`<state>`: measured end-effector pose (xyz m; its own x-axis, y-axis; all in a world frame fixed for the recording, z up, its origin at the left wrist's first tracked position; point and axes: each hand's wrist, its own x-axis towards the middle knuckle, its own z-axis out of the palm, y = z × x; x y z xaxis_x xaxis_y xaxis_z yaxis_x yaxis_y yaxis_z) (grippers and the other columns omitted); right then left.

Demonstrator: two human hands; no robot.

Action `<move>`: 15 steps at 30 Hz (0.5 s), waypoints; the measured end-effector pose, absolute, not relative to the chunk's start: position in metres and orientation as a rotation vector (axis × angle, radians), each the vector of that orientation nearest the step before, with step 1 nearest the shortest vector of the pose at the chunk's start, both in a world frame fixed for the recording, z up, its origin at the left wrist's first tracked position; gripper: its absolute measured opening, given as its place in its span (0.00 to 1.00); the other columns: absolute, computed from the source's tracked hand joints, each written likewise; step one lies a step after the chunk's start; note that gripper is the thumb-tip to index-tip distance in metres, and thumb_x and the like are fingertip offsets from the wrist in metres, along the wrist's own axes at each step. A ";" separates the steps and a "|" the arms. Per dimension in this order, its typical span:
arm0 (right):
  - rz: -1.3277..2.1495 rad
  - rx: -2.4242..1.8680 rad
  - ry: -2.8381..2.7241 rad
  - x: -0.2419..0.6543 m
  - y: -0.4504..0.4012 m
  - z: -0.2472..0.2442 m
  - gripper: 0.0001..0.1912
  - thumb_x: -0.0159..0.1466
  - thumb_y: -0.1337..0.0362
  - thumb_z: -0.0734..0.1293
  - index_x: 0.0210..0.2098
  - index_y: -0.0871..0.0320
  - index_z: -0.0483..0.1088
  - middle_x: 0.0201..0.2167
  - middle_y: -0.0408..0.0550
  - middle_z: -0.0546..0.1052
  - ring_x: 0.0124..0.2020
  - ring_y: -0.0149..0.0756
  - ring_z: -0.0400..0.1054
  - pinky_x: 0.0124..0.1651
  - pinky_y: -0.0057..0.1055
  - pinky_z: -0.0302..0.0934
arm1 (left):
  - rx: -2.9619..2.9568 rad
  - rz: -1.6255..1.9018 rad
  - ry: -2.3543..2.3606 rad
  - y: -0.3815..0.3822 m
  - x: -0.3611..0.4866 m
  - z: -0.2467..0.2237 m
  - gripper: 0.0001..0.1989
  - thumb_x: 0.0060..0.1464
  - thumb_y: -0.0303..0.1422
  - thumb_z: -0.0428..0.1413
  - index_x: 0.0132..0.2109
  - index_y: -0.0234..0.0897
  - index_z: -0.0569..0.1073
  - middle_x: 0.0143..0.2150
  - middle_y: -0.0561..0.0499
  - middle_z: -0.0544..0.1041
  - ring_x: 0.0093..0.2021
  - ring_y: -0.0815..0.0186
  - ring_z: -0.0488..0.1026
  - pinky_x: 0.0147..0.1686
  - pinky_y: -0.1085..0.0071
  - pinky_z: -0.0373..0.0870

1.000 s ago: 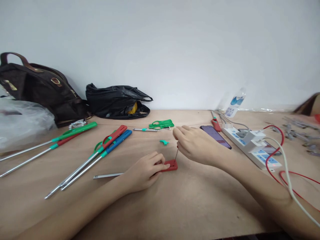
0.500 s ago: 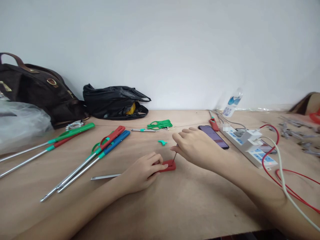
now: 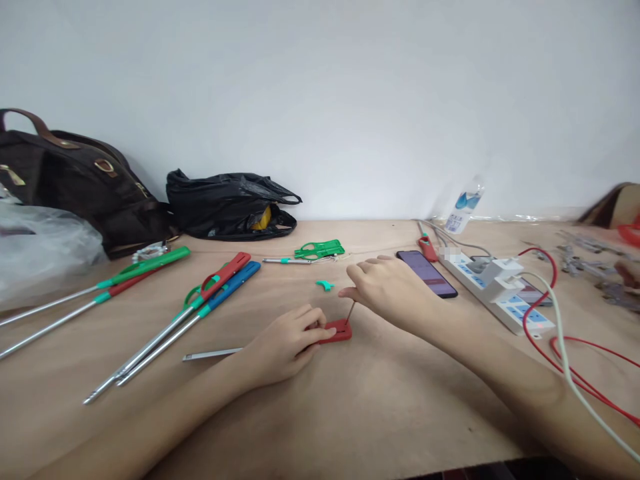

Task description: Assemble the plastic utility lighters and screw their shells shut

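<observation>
My left hand [image 3: 287, 343] is closed on a red plastic handle [image 3: 342, 331], pressing it down on the table. From under my left wrist a thin metal tube [image 3: 213, 354] sticks out to the left, in line with that handle. My right hand [image 3: 387, 287] grips a screwdriver [image 3: 351, 312], whose thin shaft slants down to the handle's right end; its grip is hidden by my fingers. Just beyond lies a small turquoise trigger piece [image 3: 325, 285]. Farther back is an open green handle shell [image 3: 320, 249] with a short metal rod.
Several finished-looking tools with red, blue and green handles [image 3: 227, 273] lie at left. Behind them are a black plastic bag [image 3: 225, 203] and a dark bag [image 3: 80, 187]. At right are a phone [image 3: 427, 273], power strip [image 3: 493, 293], cables, bottle [image 3: 465, 210] and metal parts [image 3: 583, 257].
My right hand has shifted very slightly, with the screwdriver still on the red handle. My left hand stays put. At the far right edge, what looks like another person's fingers has appeared over the metal parts.
</observation>
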<state>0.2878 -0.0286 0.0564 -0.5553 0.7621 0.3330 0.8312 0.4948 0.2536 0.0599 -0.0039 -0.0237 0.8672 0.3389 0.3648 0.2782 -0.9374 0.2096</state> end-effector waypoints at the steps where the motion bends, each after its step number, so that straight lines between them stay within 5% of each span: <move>1: -0.540 -1.342 -2.569 0.289 -0.029 0.057 0.10 0.69 0.61 0.61 0.35 0.61 0.66 0.32 0.54 0.75 0.33 0.43 0.68 0.34 0.35 0.55 | 2.890 0.602 0.482 -0.004 0.060 -0.023 0.18 0.59 0.21 0.47 0.52 0.39 0.72 0.42 0.47 0.70 0.40 0.63 0.67 0.37 0.69 0.66; 6: -0.258 -1.167 -2.676 0.291 -0.031 0.059 0.06 0.65 0.75 0.59 0.39 0.62 0.65 0.37 0.51 0.74 0.36 0.38 0.67 0.37 0.32 0.58 | 2.889 0.574 0.496 -0.004 0.060 -0.023 0.18 0.58 0.21 0.47 0.51 0.39 0.72 0.43 0.47 0.71 0.42 0.63 0.67 0.39 0.69 0.67; 11: -0.436 -1.366 -2.612 0.288 -0.028 0.059 0.13 0.70 0.60 0.59 0.33 0.61 0.66 0.27 0.52 0.74 0.29 0.42 0.67 0.36 0.37 0.56 | 2.894 0.583 0.501 -0.004 0.059 -0.025 0.18 0.58 0.20 0.48 0.51 0.40 0.72 0.43 0.48 0.70 0.41 0.63 0.67 0.37 0.69 0.66; 15: -0.203 -1.119 -2.672 0.294 -0.033 0.063 0.06 0.69 0.70 0.58 0.42 0.62 0.66 0.40 0.54 0.75 0.42 0.41 0.67 0.44 0.36 0.58 | 2.894 0.585 0.488 -0.004 0.059 -0.025 0.18 0.58 0.20 0.48 0.51 0.39 0.72 0.43 0.48 0.70 0.41 0.63 0.67 0.37 0.69 0.66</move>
<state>0.2940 -0.0327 0.0634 -0.6790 0.6829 0.2697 0.7157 0.6975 0.0358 0.0592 -0.0039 -0.0249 0.8712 0.3425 0.3516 0.2844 -0.9361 0.2070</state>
